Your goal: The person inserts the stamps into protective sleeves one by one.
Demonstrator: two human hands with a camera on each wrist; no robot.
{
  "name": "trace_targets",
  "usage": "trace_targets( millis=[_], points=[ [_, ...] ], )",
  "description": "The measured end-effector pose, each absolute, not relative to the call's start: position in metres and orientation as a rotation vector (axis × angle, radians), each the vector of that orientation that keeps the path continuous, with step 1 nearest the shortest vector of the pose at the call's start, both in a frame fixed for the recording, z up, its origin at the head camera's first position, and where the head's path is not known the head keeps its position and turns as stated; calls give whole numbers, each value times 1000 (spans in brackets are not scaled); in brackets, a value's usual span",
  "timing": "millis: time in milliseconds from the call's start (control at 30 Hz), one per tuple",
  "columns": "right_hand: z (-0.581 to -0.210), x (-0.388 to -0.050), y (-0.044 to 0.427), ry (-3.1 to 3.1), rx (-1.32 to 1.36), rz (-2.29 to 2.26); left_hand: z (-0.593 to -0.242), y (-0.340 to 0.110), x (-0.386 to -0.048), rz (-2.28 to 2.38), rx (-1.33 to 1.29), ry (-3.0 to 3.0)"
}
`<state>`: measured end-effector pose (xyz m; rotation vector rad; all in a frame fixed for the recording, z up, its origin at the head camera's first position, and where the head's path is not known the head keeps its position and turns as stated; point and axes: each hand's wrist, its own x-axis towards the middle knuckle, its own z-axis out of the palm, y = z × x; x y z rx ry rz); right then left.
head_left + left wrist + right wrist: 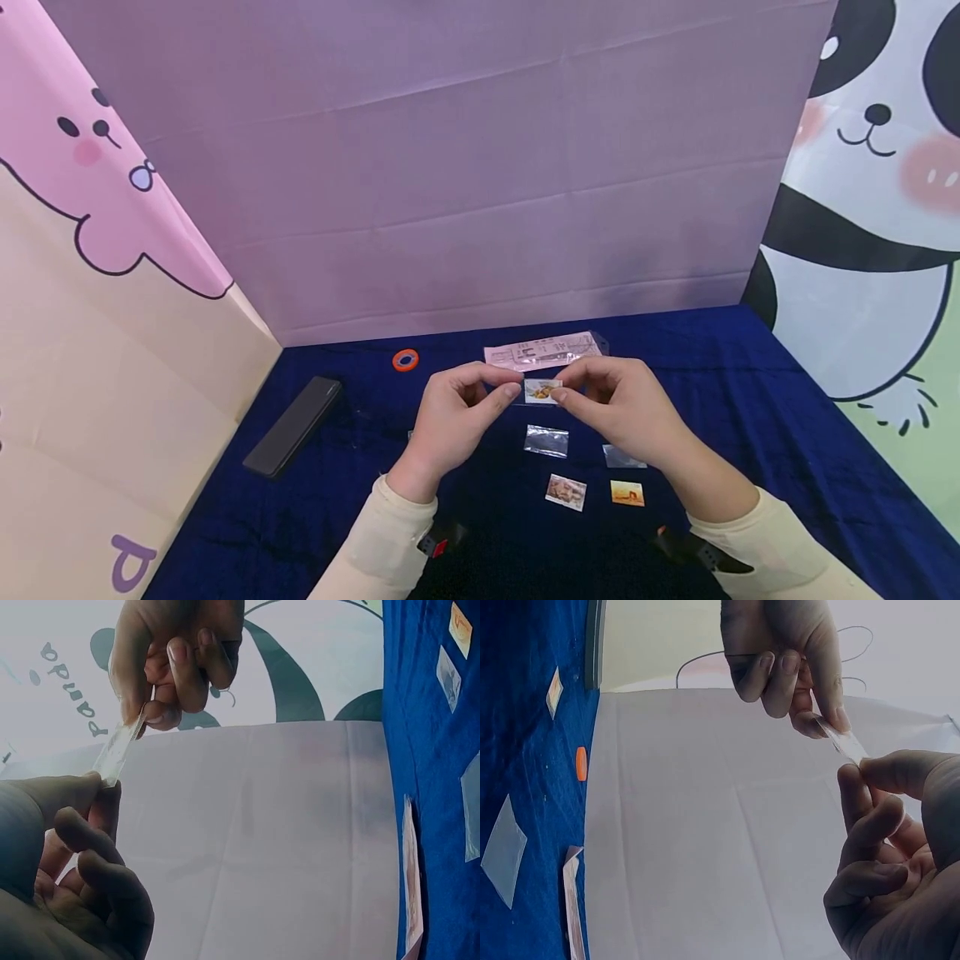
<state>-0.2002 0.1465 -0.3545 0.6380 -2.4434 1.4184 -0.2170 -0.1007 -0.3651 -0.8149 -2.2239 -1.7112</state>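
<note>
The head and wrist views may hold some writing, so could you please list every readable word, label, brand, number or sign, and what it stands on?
"panda": sideways dark lettering on the panda wall cloth, left wrist view.
Lone purple letter on the cream wall cloth: "p" or "d", I cannot tell.
Pink packet: print too small and blurred to read.
Held picture card: no readable text.

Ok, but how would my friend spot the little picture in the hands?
Find the dark blue cloth, then the left hand and right hand above it. Pinched between them is a small white picture with a yellowish design. Unlike the brownish picture and the orange picture on the cloth, it is held up.
</note>
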Motion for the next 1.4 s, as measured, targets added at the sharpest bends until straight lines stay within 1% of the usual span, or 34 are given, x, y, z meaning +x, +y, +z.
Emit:
trace_targets(
  millis=[233, 967, 1400],
  points=[
    [-352, -200, 148, -2414, 663, 1438, -364, -100, -220, -1725, -794, -2141],
    [-355, -199, 146, -2413, 814, 1536, -366, -101, -219, -1749, -783, -2201],
    [-356, -200, 146, -2421, 807, 1528, -365, -101, -217, -1708, -788, -2252]
  ],
)
